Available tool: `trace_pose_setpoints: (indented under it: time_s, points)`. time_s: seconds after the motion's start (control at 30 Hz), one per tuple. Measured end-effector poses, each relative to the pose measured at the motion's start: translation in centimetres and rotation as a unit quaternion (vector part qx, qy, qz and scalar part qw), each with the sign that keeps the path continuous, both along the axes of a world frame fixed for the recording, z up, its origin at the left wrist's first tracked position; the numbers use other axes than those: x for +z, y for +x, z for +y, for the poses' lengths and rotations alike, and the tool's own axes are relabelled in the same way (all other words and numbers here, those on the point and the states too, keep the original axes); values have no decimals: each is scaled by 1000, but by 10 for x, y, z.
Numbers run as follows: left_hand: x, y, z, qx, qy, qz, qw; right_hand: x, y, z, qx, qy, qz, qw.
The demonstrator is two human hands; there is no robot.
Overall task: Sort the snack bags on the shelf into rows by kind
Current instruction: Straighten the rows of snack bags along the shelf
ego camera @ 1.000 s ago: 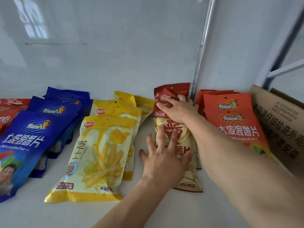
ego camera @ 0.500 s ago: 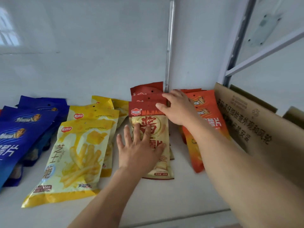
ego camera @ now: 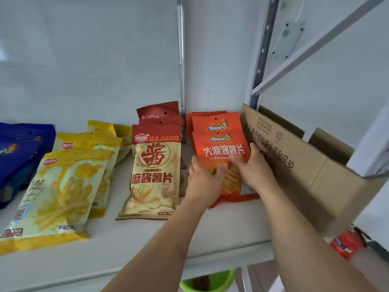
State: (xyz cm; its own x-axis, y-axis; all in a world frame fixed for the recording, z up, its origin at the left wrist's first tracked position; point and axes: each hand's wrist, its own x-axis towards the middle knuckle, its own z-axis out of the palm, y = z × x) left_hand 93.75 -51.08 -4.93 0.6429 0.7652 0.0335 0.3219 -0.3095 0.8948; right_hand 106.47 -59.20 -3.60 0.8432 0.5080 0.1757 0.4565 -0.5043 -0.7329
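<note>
Snack bags lie in rows on a white shelf [ego camera: 221,228]. From the left: blue bags [ego camera: 19,148], yellow cheese-stick bags [ego camera: 61,190], red-and-cream MAJIANG bags [ego camera: 155,169], orange bags [ego camera: 219,142]. Both hands are on the front orange bag. My left hand [ego camera: 204,175] lies on its left side with the thumb over the face. My right hand [ego camera: 250,167] holds its right edge, thumb on the front and fingers along the side. The bag's lower part is hidden by the hands.
A brown cardboard box [ego camera: 305,165] with printed characters stands right of the orange row, touching my right hand. A metal upright [ego camera: 181,60] runs up the back wall. Below the shelf are a green bin [ego camera: 210,281] and a red extinguisher [ego camera: 347,243].
Both hands left the MAJIANG row and moved right onto the front orange bag. The view also swung to the right, so the blue bags sit at the left edge.
</note>
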Motion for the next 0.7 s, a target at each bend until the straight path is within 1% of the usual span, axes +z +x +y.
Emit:
trace_pose_setpoints:
  time_s: [0.07, 0.13, 0.33, 0.47, 0.57, 0.7]
  points:
    - [-4, 7, 1, 14, -31, 0, 999, -7, 1, -1, -4, -4, 29, 1000]
    - [-5, 10, 1, 23, -41, -9, 999, -12, 1, -1, 0, -10, 31, 999]
    - [-5, 12, 1, 40, -5, -6, 999, -16, 5, -3, 17, 6, 45, 999]
    - [2, 19, 12, 55, -20, -9, 998, -10, 14, -1, 16, 32, 75, 997]
    - [8, 23, 20, 48, -43, -22, 998, 1, 21, 5, 18, 48, 106, 993]
    - [1, 26, 25, 35, -51, -27, 998, 6, 29, 14, 29, 33, 138, 989]
